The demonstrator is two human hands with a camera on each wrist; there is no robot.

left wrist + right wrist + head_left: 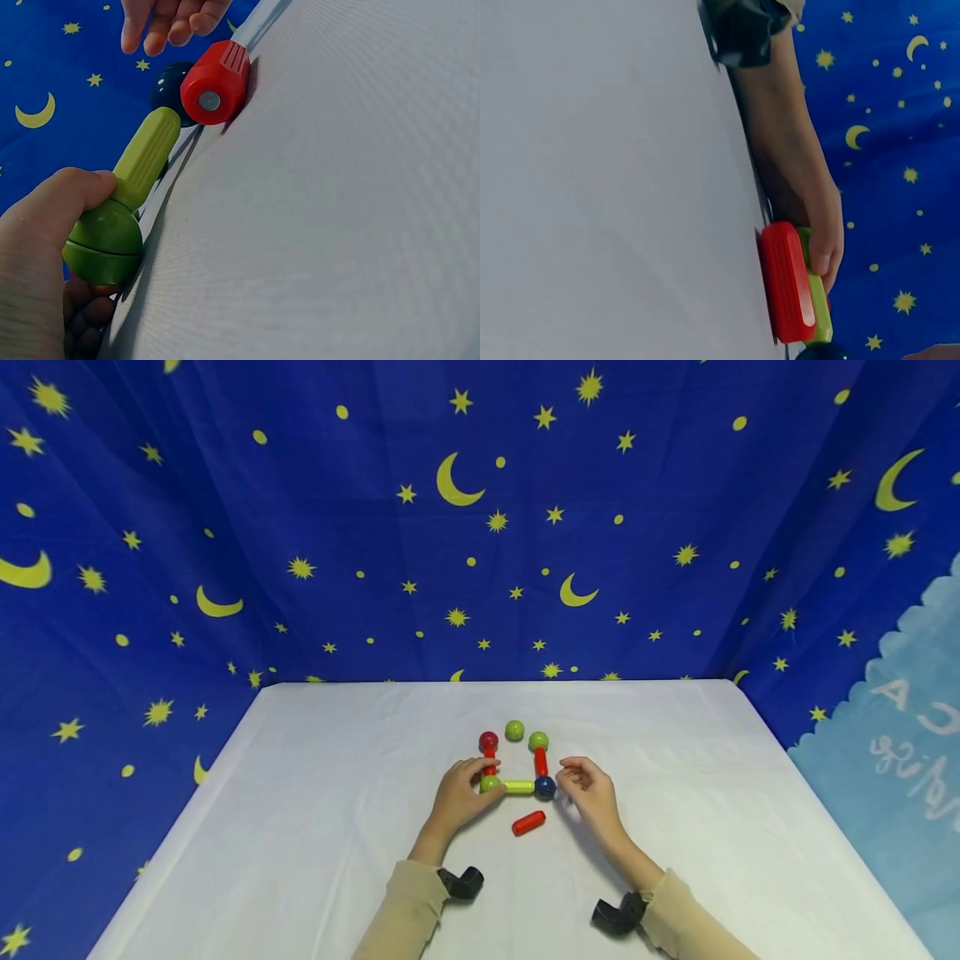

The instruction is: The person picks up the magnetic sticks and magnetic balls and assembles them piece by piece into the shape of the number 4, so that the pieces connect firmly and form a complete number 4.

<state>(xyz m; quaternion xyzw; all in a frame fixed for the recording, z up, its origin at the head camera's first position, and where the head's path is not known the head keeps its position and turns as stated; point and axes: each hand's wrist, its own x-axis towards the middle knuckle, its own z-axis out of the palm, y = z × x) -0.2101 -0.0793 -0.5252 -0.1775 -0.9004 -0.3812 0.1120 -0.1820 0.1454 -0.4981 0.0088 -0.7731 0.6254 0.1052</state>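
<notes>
Balls and magnetic rods form a three-sided shape on the table. My left hand [459, 792] grips its near-left corner, a green ball [490, 784], with the thumb lying against the lime rod [148, 159]. That rod runs right to a dark blue ball [545, 788]. From the green ball a red rod [490, 753] extends back to a red ball [488, 740]. Another red rod [541, 762] leads from the blue ball to a second green ball [538, 741]. Just right of the blue ball, my right hand [594, 793] hovers with loosely bent fingers, holding nothing.
A loose red rod [528, 822] with a metal end lies in front of the shape. Behind it, between the two far balls, sits a loose green ball [514, 730]. A white cloth covers the table [337, 827]; a blue starry curtain [517, 543] hangs beyond its back edge.
</notes>
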